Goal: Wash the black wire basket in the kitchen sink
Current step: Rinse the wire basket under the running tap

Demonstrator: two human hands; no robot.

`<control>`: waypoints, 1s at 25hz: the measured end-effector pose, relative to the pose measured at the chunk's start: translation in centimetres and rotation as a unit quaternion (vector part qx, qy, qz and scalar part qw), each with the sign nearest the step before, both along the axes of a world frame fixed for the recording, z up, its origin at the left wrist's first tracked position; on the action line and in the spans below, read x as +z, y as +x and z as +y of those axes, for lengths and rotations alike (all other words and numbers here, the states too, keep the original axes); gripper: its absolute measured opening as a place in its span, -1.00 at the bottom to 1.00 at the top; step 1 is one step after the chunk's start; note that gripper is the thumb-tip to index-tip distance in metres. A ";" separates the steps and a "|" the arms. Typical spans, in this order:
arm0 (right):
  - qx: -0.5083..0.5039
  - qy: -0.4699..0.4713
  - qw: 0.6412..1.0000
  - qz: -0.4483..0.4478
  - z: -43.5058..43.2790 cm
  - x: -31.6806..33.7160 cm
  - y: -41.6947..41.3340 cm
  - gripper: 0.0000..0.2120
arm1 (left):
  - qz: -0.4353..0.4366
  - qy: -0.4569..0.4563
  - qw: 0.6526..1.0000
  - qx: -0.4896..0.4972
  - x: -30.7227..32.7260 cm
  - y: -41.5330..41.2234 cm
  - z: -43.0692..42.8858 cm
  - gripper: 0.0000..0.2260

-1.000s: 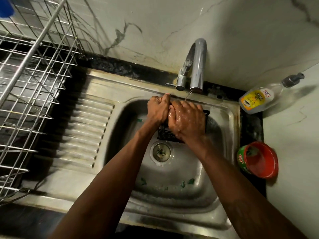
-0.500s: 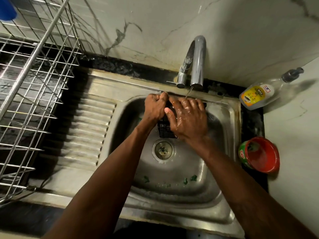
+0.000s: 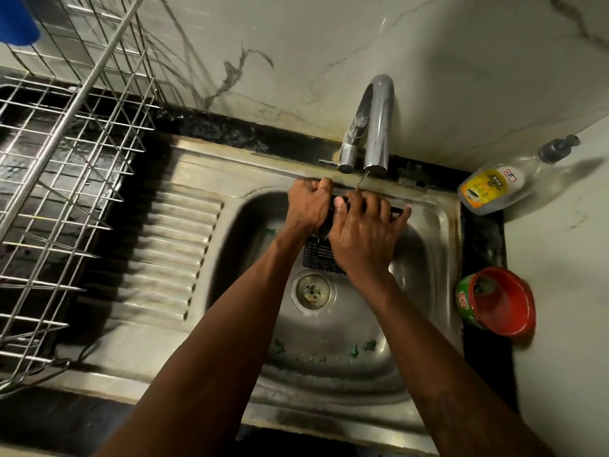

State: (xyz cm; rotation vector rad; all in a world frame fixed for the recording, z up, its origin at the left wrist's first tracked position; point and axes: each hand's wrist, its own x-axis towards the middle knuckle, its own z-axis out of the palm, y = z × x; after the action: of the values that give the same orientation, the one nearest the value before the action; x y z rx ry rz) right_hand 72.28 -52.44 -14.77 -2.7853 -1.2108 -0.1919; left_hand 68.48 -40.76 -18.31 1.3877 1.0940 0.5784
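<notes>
Both hands met over the far half of the sink (image 3: 438, 245), directly beneath the spout of the chrome tap (image 3: 379, 127), from which a thin stream of water ran onto the fingers. The left hand (image 3: 308, 206) had its grip curled tight around the far left edge of the black wire basket (image 3: 321, 257), knuckles up near the sink's back rim. The right hand (image 3: 365, 232) lay flat across the basket's top with fingers spread and wet, the fingertips reaching toward the right side; its grip was pressed open against the mesh rather than closed around it. The basket was held above the basin floor, just beyond the drain (image 3: 311, 290), and only its near left corner and a sliver of its right edge showed past the hands (the rest was covered). A few green scraps (image 3: 369, 345) lay on the near part of the basin floor. To the left, the ribbed drainboard ran toward a metal dish rack (image 3: 66, 166) standing on the dark table. To the right of the sink, a dish soap bottle (image 3: 491, 188) lay tilted with its pump toward the wall, and nearer the person sat a red tub (image 3: 497, 301) with a green label.
</notes>
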 end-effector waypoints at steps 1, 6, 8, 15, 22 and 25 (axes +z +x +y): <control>0.036 0.002 0.999 -0.003 -0.2 0.0 0.1 -0.56 | -0.002 -0.006 1.000 -0.002 -0.1 -0.1 -0.2 -0.63; 0.019 -0.066 0.992 0.101 3.5 3.1 3.3 -0.45 | -0.005 0.016 1.000 -0.015 -0.3 -0.9 -1.1 -0.55; -0.062 -0.077 0.986 0.137 5.5 3.7 3.1 -0.46 | 0.005 0.028 1.000 -0.002 0.0 -0.5 -0.7 -0.53; 0.147 -0.033 0.989 0.014 2.5 1.6 -0.5 -0.61 | -0.023 -0.050 0.996 0.067 -0.8 -1.4 0.7 -0.58; -0.059 -0.088 0.983 0.150 6.7 3.6 2.5 -0.45 | -0.052 -0.029 0.998 0.028 0.5 -0.8 -1.2 -0.48; -0.072 0.002 0.991 0.109 6.3 2.9 0.7 -0.41 | -0.069 -0.025 0.997 0.010 0.5 -1.2 -0.7 -0.43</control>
State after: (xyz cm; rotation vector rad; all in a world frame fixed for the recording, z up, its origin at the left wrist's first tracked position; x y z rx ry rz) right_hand 72.96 -46.11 -11.84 -2.8008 -0.9585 0.0971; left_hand 67.30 -41.48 -17.85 1.2769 1.0060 0.6474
